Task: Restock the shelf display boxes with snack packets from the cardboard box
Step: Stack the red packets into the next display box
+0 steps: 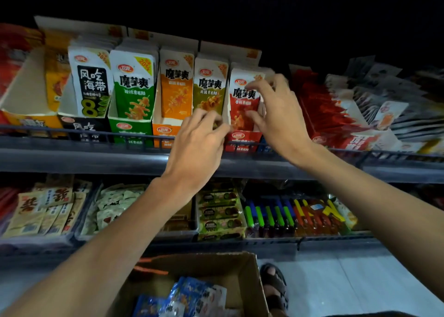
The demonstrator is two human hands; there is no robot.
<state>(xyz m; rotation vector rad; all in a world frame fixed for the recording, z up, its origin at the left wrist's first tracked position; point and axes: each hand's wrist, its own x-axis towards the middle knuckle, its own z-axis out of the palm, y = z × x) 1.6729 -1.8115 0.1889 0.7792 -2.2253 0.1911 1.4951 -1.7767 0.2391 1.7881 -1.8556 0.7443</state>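
Your right hand (276, 115) clasps red packets (242, 100), fingers spread; left hand (199, 143) curled at red display box (242, 140) front, grip unclear. Push hard: packets spill over shelf (84, 158) front edge.

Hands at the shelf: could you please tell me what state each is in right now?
Left hand: fingers curled by the red display box; grip unclear.
Right hand: grips the red packets.

shop, stocked snack shelves (216, 165), display boxes (129, 127)
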